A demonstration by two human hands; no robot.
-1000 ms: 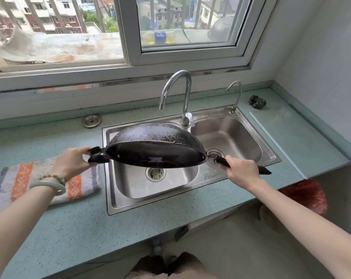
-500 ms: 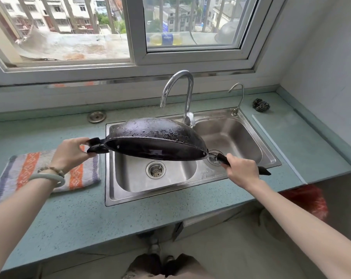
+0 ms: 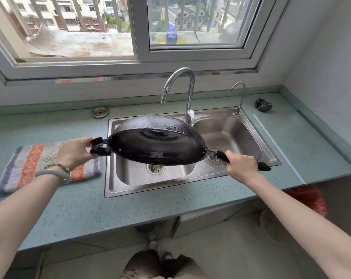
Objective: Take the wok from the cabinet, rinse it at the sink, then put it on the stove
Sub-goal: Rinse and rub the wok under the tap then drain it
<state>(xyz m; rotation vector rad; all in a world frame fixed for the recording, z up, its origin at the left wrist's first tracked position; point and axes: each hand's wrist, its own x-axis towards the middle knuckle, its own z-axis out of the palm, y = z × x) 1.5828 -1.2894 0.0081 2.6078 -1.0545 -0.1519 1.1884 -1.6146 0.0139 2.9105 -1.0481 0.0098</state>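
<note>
Green speckled countertop (image 3: 74, 210) under a window carries a steel double sink (image 3: 114, 190), both basins holding only their drains. Above the left basin the black wok (image 3: 156, 146) hangs tilted, its hollow facing the person. Left hand (image 3: 75, 152) grips the short loop handle; right hand (image 3: 241, 168) wraps the long handle, both arms outstretched.
</note>
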